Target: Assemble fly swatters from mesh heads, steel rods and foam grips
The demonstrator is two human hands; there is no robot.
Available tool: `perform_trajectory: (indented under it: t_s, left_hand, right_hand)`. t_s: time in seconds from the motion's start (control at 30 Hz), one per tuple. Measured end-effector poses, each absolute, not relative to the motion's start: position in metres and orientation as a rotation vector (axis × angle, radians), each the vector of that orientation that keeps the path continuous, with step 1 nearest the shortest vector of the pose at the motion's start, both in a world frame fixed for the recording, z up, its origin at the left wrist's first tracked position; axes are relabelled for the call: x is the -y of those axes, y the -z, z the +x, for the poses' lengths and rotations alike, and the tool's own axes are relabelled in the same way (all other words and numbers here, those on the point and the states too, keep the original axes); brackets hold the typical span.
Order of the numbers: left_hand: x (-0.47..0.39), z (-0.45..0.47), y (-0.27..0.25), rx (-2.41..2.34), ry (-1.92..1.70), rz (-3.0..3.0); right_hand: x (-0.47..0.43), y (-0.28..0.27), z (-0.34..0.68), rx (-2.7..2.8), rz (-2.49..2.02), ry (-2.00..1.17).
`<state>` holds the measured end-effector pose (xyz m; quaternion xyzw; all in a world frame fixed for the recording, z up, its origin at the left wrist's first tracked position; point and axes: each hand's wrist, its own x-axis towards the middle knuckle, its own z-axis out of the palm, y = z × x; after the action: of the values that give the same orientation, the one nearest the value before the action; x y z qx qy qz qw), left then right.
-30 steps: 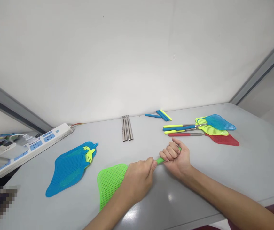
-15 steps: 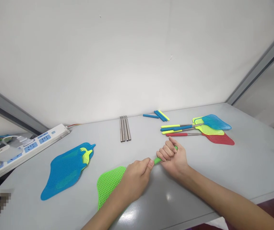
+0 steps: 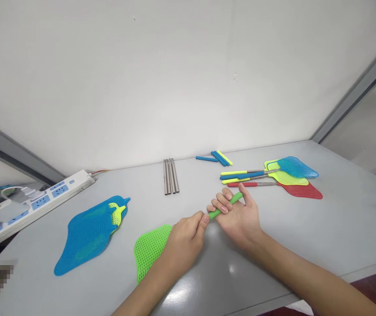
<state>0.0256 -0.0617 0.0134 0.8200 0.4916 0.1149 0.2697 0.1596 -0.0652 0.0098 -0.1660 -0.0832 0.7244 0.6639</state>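
Note:
A green fly swatter is held in both hands above the near part of the table. Its mesh head (image 3: 152, 250) points to the lower left, partly covered by my left forearm. My left hand (image 3: 186, 241) is closed around the swatter's shaft, hiding it, just below the green handle (image 3: 235, 198). Loosely curled fingers of my right hand (image 3: 238, 215) rest over that handle, with the thumb lifted away and the palm turned up. The end of the handle shows between thumb and fingers.
Blue swatter heads (image 3: 91, 232) with a yellow one (image 3: 118, 213) lie left. Several metal tubes (image 3: 171, 176) and loose blue and yellow handle sleeves (image 3: 220, 158) lie at the back. Assembled swatters (image 3: 293, 175) are piled right. A power strip (image 3: 59, 191) runs along the left edge.
My right hand has loosened its fist; its fingers and thumb have spread, showing more of the green handle. My left hand keeps its hold in nearly the same place.

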Motion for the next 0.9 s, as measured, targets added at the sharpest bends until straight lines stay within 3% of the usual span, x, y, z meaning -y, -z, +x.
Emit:
perform_trajectory:
  t_s: [0.9]
  left_hand:
    - [0.059,0.029,-0.001,-1.262,-0.269,2.314]
  right_hand:
    - [0.052,0.016,0.163,-0.036,-0.456,-1.562]
